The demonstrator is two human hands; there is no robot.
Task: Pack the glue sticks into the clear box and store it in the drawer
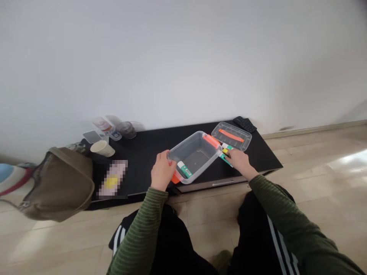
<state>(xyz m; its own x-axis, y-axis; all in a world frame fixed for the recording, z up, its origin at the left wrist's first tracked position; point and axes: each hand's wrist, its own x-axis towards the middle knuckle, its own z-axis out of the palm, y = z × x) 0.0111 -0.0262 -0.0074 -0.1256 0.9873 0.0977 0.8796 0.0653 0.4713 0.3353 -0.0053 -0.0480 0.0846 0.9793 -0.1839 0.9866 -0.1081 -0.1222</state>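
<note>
A clear plastic box [197, 173] with orange latches stands open on the black cabinet top. My left hand [163, 171] grips its left end, thumb over the rim by the latch. Inside, near that end, lies a green-and-white glue stick [184, 169]. Just off the box's right end, my right hand [239, 162] has its fingers closed on a small yellow stick [225, 151], apparently a glue stick, partly hidden by the fingers. Green-and-white sticks [227, 146] of the same look lie right beside these fingers.
The box's clear lid [245, 144] with an orange handle lies behind my right hand, near a black keypad-like object [247, 124]. To the left are a paper cup [102, 148], a spray can [110, 131], a glass [126, 130], a blurred-out packet [113, 179] and a brown bag [61, 183].
</note>
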